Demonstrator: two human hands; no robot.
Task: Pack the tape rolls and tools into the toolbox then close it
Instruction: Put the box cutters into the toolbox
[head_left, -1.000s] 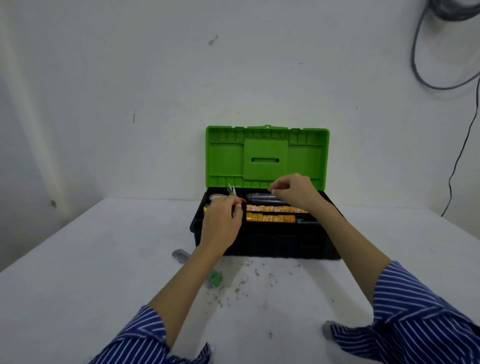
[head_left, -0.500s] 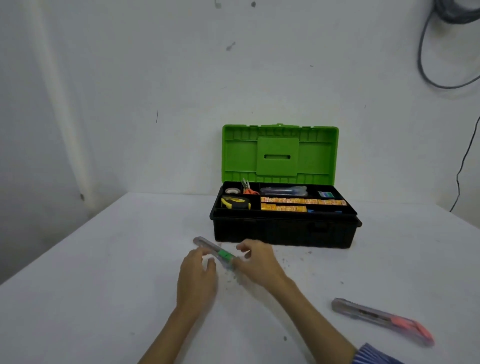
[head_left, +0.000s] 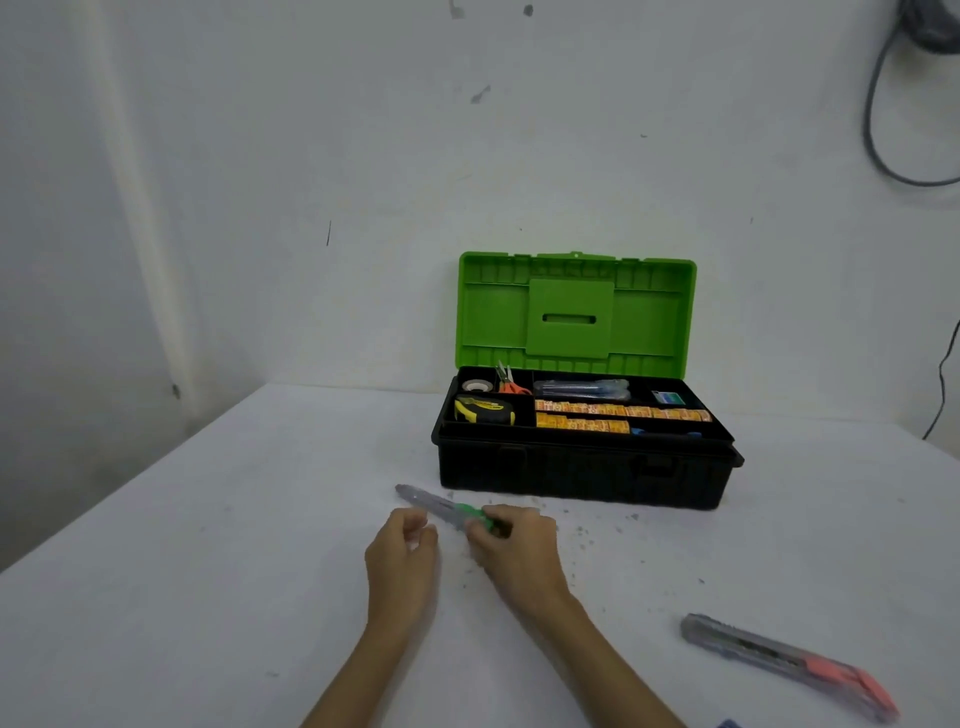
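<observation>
Green-slider knife lies on the bench, pinched by the right hand; left hand loosely curled, holding nothing. No writing is legible.

both hands reach forward, left hand loosely curled, right hand curled, pinching.

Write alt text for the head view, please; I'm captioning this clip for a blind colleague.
A right hand grips a green utility knife lying on a white table, the left hand loosely curled beside it. Behind stands an open toolbox, green lid up, holding a tape measure, scissors and tape roll. A red utility knife lies at right.
</observation>
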